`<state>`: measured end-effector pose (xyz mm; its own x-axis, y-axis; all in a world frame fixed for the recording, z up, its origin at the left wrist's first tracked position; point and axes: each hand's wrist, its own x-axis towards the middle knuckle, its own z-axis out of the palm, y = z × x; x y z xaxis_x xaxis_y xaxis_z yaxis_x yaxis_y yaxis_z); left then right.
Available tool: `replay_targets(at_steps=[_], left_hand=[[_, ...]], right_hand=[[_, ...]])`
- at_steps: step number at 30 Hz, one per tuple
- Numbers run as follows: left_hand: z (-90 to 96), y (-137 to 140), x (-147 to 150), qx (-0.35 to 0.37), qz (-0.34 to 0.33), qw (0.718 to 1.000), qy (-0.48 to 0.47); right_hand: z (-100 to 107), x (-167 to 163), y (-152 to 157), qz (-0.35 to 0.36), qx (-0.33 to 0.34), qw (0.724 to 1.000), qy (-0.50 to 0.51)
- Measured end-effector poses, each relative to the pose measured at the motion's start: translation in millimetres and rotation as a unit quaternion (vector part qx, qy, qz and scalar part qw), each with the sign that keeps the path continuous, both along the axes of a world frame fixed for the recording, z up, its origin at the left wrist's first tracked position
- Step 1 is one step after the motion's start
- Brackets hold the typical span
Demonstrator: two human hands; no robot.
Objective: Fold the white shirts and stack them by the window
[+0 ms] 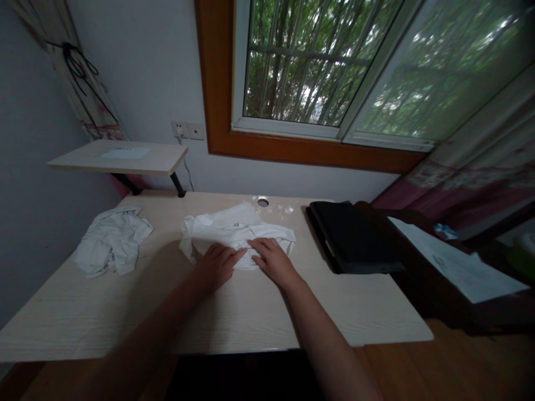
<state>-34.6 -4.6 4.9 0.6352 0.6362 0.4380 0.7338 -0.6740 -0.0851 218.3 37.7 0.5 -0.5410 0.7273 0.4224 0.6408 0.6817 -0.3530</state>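
A white garment (228, 225), crumpled and partly spread, lies on the light wooden table in front of me. My left hand (216, 265) rests on its near edge, fingers stretched to the right over the fabric. Just beside it, my right hand (272, 258) lies on the garment's right part with its fingers extended to the left. The fingertips of both hands come close together on the cloth. A small dark mark, perhaps a label, shows near the garment's middle. Farther left sits a second crumpled white cloth (115, 242), touched by neither hand.
The table (246, 317) carries a raised shelf (163, 159) with a paper on it at back left. At the right lies a black folder or flat case (355, 236). Beyond the table's right edge, a white sheet (451, 259) rests on a dark surface. A window is behind.
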Motion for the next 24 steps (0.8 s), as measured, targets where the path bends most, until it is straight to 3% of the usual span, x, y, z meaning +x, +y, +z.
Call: replay_targets(at_steps=[5,8,10,14,18,24], left_hand=[[5.4,1.4,-4.4,0.046,-0.019,0.999,0.003],[8.0,4.5,-25.6,0.101,0.011,0.994,-0.046],[7.1,7.1,-46.1,0.157,0.051,0.978,-0.126],[0.1,9.6,-82.1,0.255,0.176,0.909,-0.279],[-1.4,9.4,-93.9,0.22,0.258,0.878,-0.338],[5.7,19.6,-89.9,0.095,0.291,0.918,-0.251]], right_hand=[[3.8,-5.6,-8.2,-0.059,0.003,0.998,-0.038],[5.7,-0.9,-9.6,-0.118,0.036,0.992,0.034],[8.9,6.6,-10.2,-0.18,0.068,0.972,0.134],[16.5,19.9,-13.8,-0.279,0.125,0.906,0.294],[19.4,20.8,-14.1,-0.263,0.153,0.891,0.337],[16.7,22.1,-4.0,-0.213,0.129,0.913,0.324]])
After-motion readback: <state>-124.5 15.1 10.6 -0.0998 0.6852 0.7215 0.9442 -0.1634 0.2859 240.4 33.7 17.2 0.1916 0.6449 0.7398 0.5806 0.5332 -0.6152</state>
